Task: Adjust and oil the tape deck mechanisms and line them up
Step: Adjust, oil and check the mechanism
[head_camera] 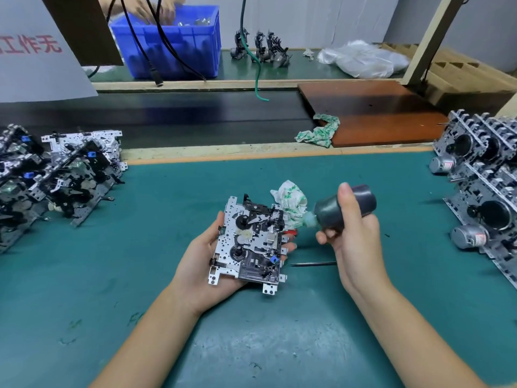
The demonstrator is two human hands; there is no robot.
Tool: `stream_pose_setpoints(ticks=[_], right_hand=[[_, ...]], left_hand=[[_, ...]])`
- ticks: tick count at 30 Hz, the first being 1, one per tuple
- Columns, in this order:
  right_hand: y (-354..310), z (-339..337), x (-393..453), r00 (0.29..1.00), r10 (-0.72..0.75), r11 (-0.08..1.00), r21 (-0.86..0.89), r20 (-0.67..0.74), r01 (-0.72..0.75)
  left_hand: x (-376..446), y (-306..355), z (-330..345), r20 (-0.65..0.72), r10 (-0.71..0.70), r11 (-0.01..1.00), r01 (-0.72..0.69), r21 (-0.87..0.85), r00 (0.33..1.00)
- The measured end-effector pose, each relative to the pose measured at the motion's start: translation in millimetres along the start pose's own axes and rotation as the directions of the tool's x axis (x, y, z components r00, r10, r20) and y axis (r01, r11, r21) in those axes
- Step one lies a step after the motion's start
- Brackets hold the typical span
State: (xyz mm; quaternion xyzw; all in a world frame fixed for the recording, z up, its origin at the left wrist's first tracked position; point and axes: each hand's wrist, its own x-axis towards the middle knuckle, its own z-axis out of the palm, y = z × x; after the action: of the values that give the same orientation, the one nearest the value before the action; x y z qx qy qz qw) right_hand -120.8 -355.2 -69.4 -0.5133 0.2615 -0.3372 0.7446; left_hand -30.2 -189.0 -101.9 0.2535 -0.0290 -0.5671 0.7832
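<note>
- Far left of the held mechanism: a row of tape deck mechanisms point(64, 175) leaning against one another on the green bench point(251, 345), blue parts showing on several.
- Up and left of the held mechanism, beyond the black belt point(167, 113): a blue bin point(173, 46) with another person's hands reaching into it, black cables hanging in front.
- Left hand point(204, 264) palm up, fingers curled under and around the held mechanism point(251, 242), raised just above the bench, face up, gears and a small blue part visible.
- Just behind the held mechanism: a crumpled white-and-green rag point(291, 200) on the bench.
- Just right of the held mechanism: a thin dark tool point(313, 263) lying flat on the bench, partly hidden by the right hand.
- Right hand point(352, 236) wrapped around a dark oil bottle point(344, 208), tilted with its pale nozzle pointing toward the held mechanism, close to its right edge; contact cannot be told.
- Up and right of the held mechanism: a second patterned rag point(319, 130) at the edge of a brown board point(377, 113).
- Far right of the held mechanism: more mechanisms point(481, 175) stood on edge, silver motors facing out.
</note>
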Motion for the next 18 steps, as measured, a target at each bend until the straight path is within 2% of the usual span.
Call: stream_pose_setpoints(ticks=[8,15,18], right_hand=[[1.1,0.8,-1.4,1.000,-0.017,1.000,-0.014,0.006,0.017],[3.0,-2.0,1.3,1.000,-0.016,0.999,-0.030,0.015,0.017],[4.7,-0.4,1.1,0.999,-0.027,0.999,-0.034,0.038,0.028]], left_hand=[[-2.1,-0.4,0.7,-0.069,0.008,1.000,-0.009,-0.009,0.998],[-3.7,1.1,0.6,-0.024,-0.004,1.000,0.005,0.010,1.000],[-4.0,1.6,2.1,-0.059,-0.004,1.000,0.004,-0.010,0.998]])
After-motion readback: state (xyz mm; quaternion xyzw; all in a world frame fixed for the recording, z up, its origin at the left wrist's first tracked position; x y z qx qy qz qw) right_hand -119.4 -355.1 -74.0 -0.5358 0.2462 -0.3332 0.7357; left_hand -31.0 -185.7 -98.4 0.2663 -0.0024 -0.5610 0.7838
